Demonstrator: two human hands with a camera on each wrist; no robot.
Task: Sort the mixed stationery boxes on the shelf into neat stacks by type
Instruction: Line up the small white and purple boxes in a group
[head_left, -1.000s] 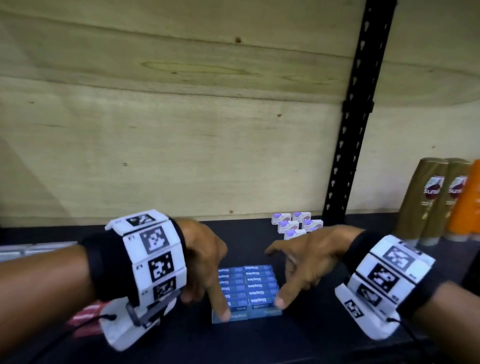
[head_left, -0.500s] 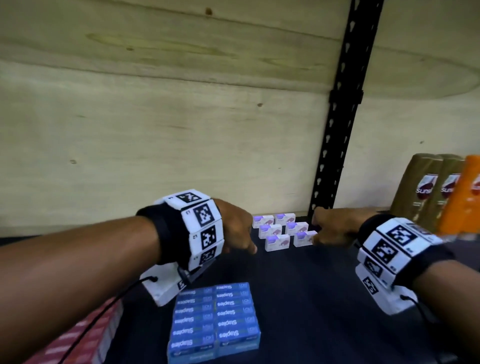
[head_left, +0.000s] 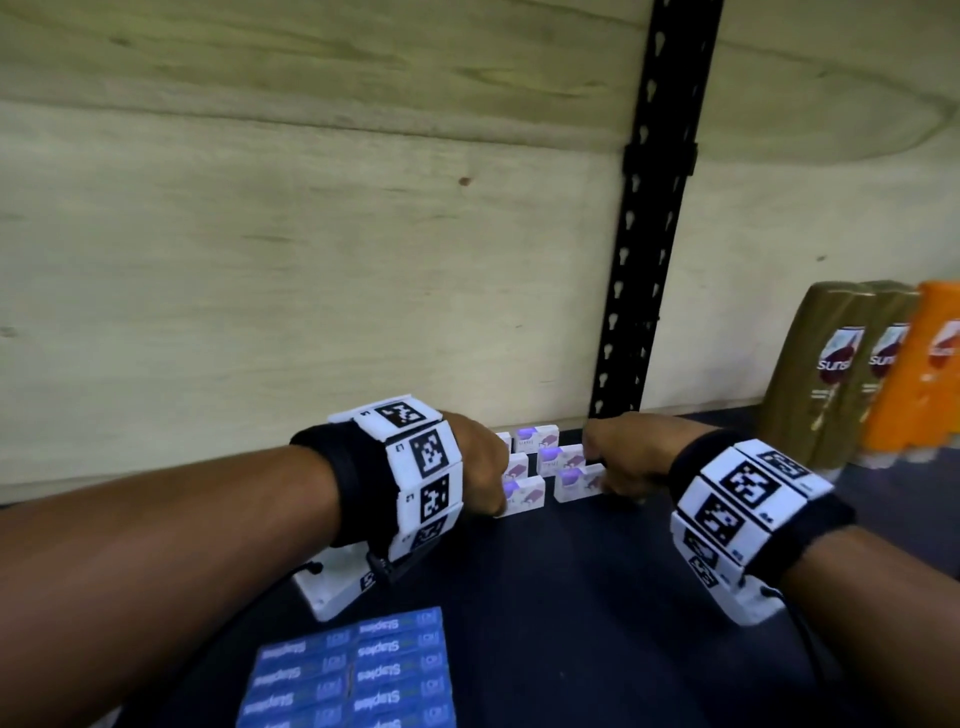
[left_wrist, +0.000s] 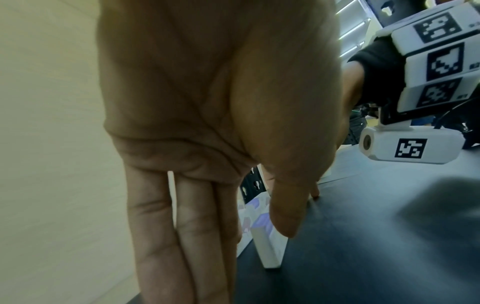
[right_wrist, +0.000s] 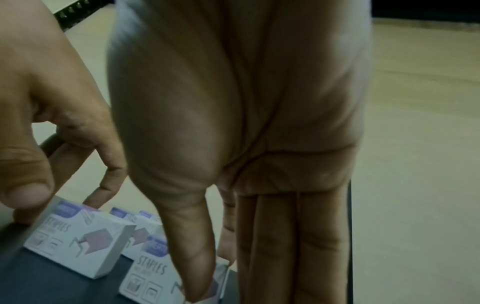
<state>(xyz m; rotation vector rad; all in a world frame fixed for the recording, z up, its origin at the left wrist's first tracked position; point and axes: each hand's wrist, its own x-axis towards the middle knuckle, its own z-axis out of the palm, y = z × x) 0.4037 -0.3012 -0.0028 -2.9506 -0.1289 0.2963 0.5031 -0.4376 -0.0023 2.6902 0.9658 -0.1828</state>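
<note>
Several small white staple boxes (head_left: 575, 483) with purple marks stand in two short rows at the back of the dark shelf (head_left: 571, 597). My left hand (head_left: 497, 500) is at the left end of the group. Its thumb (left_wrist: 284, 216) lies in front of the front-left box (left_wrist: 270, 246), with straight fingers behind it. My right hand (head_left: 602, 486) is at the right end, its thumb (right_wrist: 192, 246) on the face of the front-right box (right_wrist: 148, 273) and its fingers behind that box. A block of blue staple boxes (head_left: 353, 675) lies near the front edge, untouched.
Two gold shampoo bottles (head_left: 831, 374) and an orange one (head_left: 935, 364) stand at the right. A black slotted upright (head_left: 644, 260) runs up the plywood back wall (head_left: 311, 260) just behind the white boxes. Bare shelf lies between the white and blue boxes.
Both hands left the blue staple block and reached back to the white boxes. They now close in on the group from either side.
</note>
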